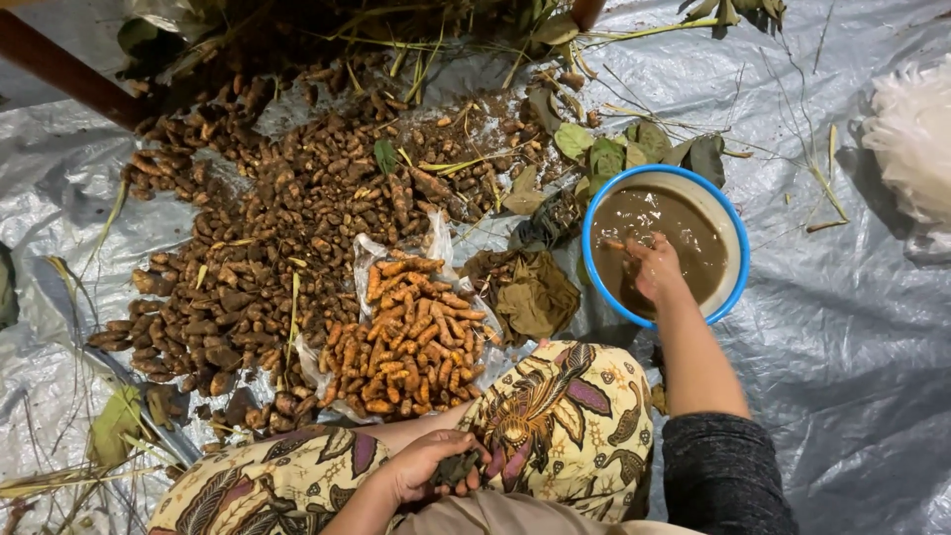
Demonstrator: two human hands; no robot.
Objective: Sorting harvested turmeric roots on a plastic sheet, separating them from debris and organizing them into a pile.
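Right hand (656,267) fingers pinching orange root in muddy basin (728,213), left hand (426,464) clutching dark roots (456,468)

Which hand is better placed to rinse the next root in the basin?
Right, probably. The right hand is already dipped in the muddy water of the blue-rimmed basin, holding a root. The left hand rests in the lap, closed on a dark muddy piece, far from the basin.

A silver plastic sheet (842,337) carries a heap of unwashed brown roots (258,228), scattered dry leaves (634,149) and a white plastic bundle (911,139).
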